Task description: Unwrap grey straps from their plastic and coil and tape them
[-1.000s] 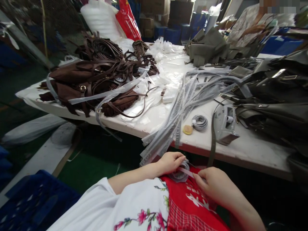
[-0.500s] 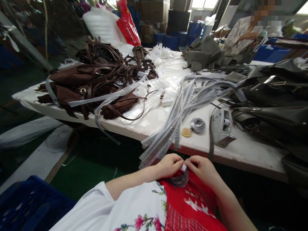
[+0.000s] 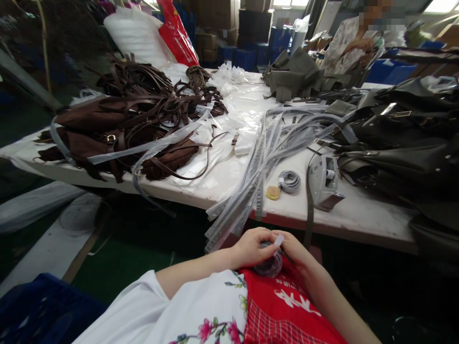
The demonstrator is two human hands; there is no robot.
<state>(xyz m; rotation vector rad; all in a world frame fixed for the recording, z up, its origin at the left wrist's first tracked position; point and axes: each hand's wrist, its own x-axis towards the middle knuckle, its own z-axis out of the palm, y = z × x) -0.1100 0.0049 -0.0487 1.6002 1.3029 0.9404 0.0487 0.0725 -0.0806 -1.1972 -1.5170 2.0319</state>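
Observation:
In my lap, below the table's front edge, my left hand [image 3: 253, 246] is closed around a coiled roll of clear-wrapped strap [image 3: 268, 265]. My right hand [image 3: 294, 247] meets it from the right, fingers pinched on the roll's loose white end [image 3: 278, 239]. A sheaf of long clear-sleeved grey straps [image 3: 261, 162] hangs over the table edge just above my hands. A finished grey coil [image 3: 289, 181] and a small yellow disc [image 3: 273, 192] lie on the white table [image 3: 358, 215] beyond.
Brown leather straps and fringed bags [image 3: 136, 119] are heaped at the table's left. Dark olive bags [image 3: 405, 148] pile at the right, with a grey pouch [image 3: 324, 184] near the edge. A person [image 3: 353, 45] works at the far side. A blue crate [image 3: 39, 313] stands at my lower left.
My right hand has come in from the right, where it held the strap end stretched out, and now sits against my left hand on the coil. The view has shifted slightly.

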